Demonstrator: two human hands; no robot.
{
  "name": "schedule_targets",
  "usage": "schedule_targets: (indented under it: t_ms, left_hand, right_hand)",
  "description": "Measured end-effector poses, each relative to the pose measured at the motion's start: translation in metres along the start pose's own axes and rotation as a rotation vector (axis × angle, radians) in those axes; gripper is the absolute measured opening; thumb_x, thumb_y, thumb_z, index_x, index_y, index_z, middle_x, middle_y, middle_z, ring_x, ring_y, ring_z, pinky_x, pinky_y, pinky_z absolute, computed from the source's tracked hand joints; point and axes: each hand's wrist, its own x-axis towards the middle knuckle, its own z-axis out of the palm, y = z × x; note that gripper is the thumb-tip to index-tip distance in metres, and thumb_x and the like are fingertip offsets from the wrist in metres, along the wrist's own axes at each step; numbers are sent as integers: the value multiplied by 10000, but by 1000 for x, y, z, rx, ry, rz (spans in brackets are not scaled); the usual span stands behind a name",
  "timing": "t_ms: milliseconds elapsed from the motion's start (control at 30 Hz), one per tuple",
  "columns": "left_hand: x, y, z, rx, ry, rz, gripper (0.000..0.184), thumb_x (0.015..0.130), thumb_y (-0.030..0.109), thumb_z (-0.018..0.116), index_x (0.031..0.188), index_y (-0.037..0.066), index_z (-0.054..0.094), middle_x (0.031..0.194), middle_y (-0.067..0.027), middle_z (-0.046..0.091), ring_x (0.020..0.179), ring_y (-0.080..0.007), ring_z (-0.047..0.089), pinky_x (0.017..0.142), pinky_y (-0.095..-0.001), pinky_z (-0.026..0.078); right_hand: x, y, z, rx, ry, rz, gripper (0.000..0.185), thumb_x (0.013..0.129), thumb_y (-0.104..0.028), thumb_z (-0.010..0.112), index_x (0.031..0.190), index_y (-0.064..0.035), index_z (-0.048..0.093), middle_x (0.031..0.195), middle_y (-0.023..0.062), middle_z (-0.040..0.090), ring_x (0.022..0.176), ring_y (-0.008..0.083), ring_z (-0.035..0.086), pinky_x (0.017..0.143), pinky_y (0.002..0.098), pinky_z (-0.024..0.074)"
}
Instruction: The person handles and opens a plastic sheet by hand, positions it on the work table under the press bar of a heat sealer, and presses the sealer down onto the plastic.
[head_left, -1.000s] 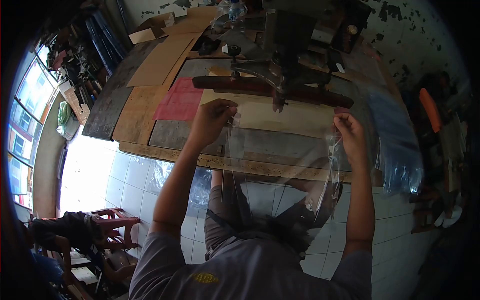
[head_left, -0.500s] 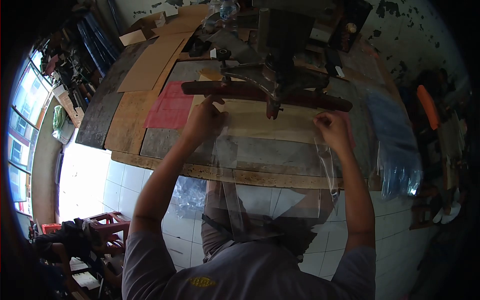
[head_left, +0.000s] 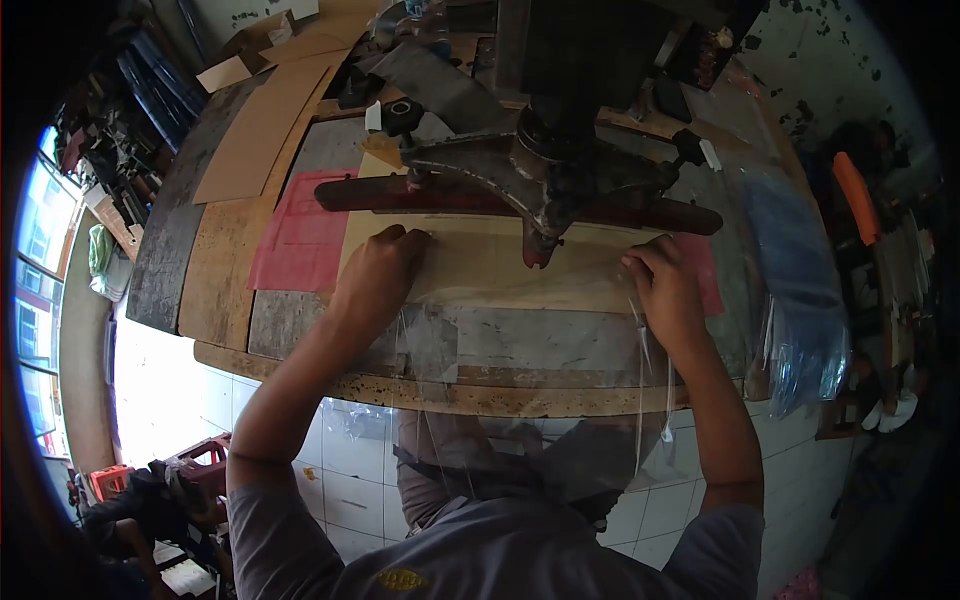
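Note:
A clear plastic sheet [head_left: 520, 350] spans between my hands and hangs over the table's front edge toward my lap. My left hand [head_left: 385, 268] has its fingers bent and closed on the sheet's left far part, over a yellowish sheet [head_left: 480, 260]. At the sheet's right side, my right hand [head_left: 660, 280] pinches the plastic between thumb and fingers. Just beyond both hands, a long dark red press bar [head_left: 450, 198] lies crosswise under a metal bracket [head_left: 545, 165]. Red sheets [head_left: 300, 230] show under the yellowish one at left and right.
Flat cardboard [head_left: 255, 140] lies on the table's left. A stack of clear bluish plastic [head_left: 800, 290] hangs over the right edge. Behind the bracket rises a dark machine column [head_left: 570, 60]. An open cardboard box [head_left: 250, 50] stands at the back left.
My head view has moved closer to the press. Both hands still hold the plastic; the left fingers, more spread before, are now curled down nearer the yellowish sheet.

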Motion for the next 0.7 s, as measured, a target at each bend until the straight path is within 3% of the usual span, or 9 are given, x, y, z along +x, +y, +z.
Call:
schedule_targets:
  t_ms: [267,700]
  left_hand:
    - [-11,12,-8,-71,4,-17,293,933,17,632,1212,15,723,993,-199,686,878,-389,703,784,-454,550]
    - [4,10,2,-174,68,-48,233,966,39,643,1172,7,748,916,-168,676,762,-316,675,736,-391,527]
  right_hand:
    - [-3,1,-21,14,-130,19,200,937,-24,696,1124,-25,765,971,160,660,865,337,705,760,435,566]
    - [8,18,-11,-182,14,-101,210,859,9,733,1052,-58,782,893,87,661,804,267,702,705,411,585]
